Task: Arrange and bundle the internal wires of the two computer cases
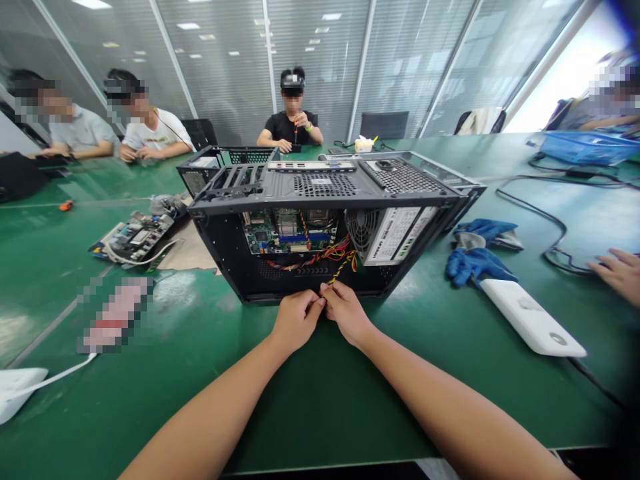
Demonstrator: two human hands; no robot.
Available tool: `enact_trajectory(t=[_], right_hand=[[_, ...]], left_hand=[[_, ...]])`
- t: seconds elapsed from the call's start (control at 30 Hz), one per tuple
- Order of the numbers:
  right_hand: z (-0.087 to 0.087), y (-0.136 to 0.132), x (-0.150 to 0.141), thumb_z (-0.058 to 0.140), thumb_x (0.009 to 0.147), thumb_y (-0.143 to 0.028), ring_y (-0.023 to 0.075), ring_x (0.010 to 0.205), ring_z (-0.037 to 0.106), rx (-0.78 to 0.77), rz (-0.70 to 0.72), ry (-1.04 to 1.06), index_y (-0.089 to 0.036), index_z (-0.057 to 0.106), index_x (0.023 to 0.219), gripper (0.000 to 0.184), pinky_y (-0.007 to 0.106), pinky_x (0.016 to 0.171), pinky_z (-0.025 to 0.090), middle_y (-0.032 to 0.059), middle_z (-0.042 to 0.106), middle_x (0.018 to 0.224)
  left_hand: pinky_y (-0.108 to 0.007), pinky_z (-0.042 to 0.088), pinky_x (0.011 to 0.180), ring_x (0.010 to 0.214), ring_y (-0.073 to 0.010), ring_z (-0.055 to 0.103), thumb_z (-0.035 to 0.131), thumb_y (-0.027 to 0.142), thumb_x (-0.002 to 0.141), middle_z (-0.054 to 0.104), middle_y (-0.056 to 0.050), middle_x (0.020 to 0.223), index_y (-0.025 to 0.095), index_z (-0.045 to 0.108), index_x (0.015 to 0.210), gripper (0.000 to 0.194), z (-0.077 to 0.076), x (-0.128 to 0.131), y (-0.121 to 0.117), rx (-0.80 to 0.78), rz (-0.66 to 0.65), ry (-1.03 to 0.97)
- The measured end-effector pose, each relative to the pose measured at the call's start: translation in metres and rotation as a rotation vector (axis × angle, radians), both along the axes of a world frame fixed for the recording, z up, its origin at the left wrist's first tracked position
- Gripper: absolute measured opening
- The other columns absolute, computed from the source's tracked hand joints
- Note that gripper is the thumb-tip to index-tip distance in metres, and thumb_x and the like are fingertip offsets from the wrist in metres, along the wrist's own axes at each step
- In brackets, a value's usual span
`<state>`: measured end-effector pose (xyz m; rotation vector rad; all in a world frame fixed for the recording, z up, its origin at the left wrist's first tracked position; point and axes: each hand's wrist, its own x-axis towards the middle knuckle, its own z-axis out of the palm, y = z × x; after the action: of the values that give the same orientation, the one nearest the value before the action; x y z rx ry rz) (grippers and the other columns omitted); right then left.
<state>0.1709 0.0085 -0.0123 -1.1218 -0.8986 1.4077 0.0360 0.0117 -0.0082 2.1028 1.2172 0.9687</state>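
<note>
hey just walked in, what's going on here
A person is handling a yellow-and-black cable at the open side of a computer case. The right grip pinches the cable, and the left grip meets it at the fingertips; what the left holds is hidden. Inside the case are a circuit board and a power supply. Blue gloves lie to the right.

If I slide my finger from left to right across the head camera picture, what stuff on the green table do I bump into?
White box → circuit board → computer case → blue gloves → blue basket.
</note>
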Motion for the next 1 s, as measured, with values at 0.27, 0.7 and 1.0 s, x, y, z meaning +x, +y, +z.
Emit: enact_trajectory(t=[0.27,0.7,1.0], right_hand=[[0.0015,0.0017,0.0008,0.069,0.075,-0.058,0.0055,0.042,0.026,-0.01,-0.06,0.046,-0.02,0.051,0.077,0.042,0.021,0.042,0.019,-0.011,0.032,0.048],[0.0005,0.0033,0.0026,0.069,0.076,-0.053,0.0049,0.04,0.024,-0.02,-0.064,0.027,-0.02,0.049,0.071,0.038,0.021,0.041,0.019,-0.0117,0.029,0.045],[-0.0004,0.0035,0.0025,0.071,0.073,-0.055,0.0051,0.042,0.025,-0.014,-0.068,0.009,-0.02,0.049,0.068,0.042,0.021,0.041,0.019,-0.0107,0.03,0.047]], left_hand=[[-0.025,0.037,0.061,0.059,-0.0117,0.053,0.046,0.028,0.096,0.059,0.002,0.063,0.018,0.057,0.072,0.028,0.0003,-0.0008,0.0,-0.017,-0.036,0.014],[-0.024,0.036,0.058,0.053,-0.0099,0.049,0.053,0.026,0.091,0.058,0.003,0.059,0.018,0.059,0.07,0.023,0.0008,0.0008,-0.0023,-0.025,-0.014,-0.008],[-0.023,0.039,0.058,0.056,-0.0103,0.053,0.056,0.022,0.088,0.06,0.003,0.063,0.018,0.062,0.078,0.012,0.0013,0.0025,-0.0039,-0.047,-0.019,-0.05]])
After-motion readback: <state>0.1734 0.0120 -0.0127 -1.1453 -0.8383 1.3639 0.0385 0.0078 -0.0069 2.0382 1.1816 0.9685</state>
